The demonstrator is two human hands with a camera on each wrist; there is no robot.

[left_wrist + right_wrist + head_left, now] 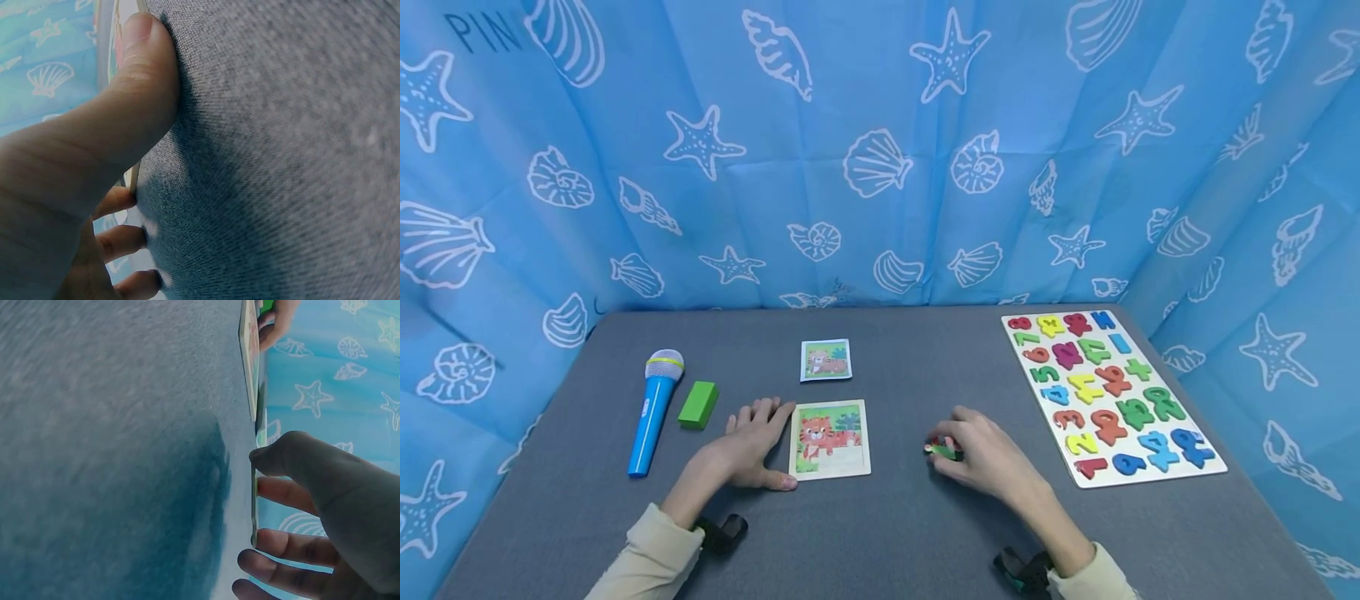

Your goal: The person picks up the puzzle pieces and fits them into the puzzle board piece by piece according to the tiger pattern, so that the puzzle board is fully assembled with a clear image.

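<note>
A square puzzle board [830, 439] with a tiger picture lies flat in the middle of the table; its lower right part shows bare pale wood. My left hand [748, 450] rests at the board's left side, fingers spread, with thumb and index finger touching its edge. To the right of the board, my right hand [983, 457] pinches a small flat puzzle piece [945, 452] with green and red on it. Seen edge-on in the right wrist view, the puzzle piece [254, 503] sits between thumb and fingers, above the cloth.
Behind the board lies a small tiger picture card [826, 360]. A green block [698, 405] and a blue toy microphone [655, 412] are on the left. On the right is a white board [1026, 350] of colourful numbers and signs. A blue seashell curtain [865, 225] encloses the grey table [880, 533].
</note>
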